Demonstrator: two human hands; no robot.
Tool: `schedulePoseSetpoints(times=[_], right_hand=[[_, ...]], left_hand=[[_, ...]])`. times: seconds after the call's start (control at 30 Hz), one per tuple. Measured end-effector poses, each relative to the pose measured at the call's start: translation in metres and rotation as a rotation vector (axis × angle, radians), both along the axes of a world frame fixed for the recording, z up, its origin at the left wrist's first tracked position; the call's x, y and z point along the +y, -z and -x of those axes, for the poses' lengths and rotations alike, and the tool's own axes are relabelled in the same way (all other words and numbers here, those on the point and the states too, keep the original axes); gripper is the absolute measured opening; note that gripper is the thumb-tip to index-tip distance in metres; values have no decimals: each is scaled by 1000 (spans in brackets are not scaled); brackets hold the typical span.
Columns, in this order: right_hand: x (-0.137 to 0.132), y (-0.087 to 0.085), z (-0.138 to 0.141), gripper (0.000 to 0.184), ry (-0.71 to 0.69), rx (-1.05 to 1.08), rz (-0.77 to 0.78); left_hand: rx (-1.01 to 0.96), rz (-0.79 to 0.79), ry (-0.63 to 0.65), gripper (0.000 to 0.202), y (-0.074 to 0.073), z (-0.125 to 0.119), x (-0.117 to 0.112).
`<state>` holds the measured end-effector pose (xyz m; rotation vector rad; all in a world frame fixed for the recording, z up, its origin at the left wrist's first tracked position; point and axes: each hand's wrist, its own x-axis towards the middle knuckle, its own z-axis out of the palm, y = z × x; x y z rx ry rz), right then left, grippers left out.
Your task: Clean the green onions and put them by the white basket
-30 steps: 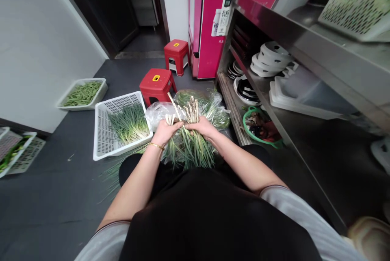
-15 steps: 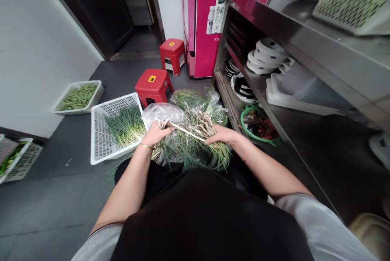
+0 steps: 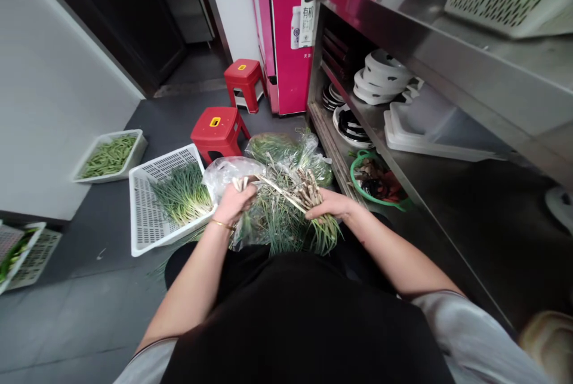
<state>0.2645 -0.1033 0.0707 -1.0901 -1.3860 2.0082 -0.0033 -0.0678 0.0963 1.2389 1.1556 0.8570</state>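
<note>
My right hand is closed round a bunch of green onions, pale root ends up and green leaves hanging below. One stalk sticks out of that bunch toward the left. My left hand is closed on a few white-ended green onions, near the outer end of the stalk; whether its fingers also touch that stalk I cannot tell. Under and between both hands lie loose green onion leaves on clear plastic. To the left, a white basket holds a pile of green onions with their white ends toward me.
Two red stools stand beyond the basket. A tray of green beans sits by the wall. Bagged greens lie ahead. On the right, a steel shelf holds white dishes, with a green colander below.
My left hand has turned slightly, its fingers curling more around the white ends. The stalk still slants out from the bunch in my right hand. The whole view has shifted a little.
</note>
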Motion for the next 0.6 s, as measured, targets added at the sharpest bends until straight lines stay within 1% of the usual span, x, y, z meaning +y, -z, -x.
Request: schedulePoseSetpoints(times=[0.07, 0.13, 0.2, 0.27, 0.33, 0.4, 0.47, 0.53, 0.6], right_hand=[[0, -2, 14, 31, -12, -62, -42], [-3, -4, 26, 27, -35, -185, -140], [-8, -6, 35, 25, -23, -369, -295], [-16, -6, 44, 23, 18, -547, -445], [-25, -4, 52, 19, 36, -647, -532], [-33, -1, 59, 16, 3, -664, -547], [-40, 3, 63, 16, -25, -639, -521], [-43, 6, 62, 18, -13, -599, -491], [-44, 7, 59, 20, 21, -574, -482]], left_hand=[[-74, 66, -17, 31, 0, -16, -3], [-125, 97, -65, 33, -1, -20, -3], [-179, 116, -116, 35, -3, -17, -1], [-220, 112, -145, 36, -3, -11, 0], [-244, 83, -199, 34, -2, -7, 1], [-261, 43, -285, 31, 2, -6, 2], [-266, 22, -334, 30, 6, -5, 4], [-266, 52, -325, 34, 9, -3, 5], [-270, 128, -295, 43, 10, 2, 6]])
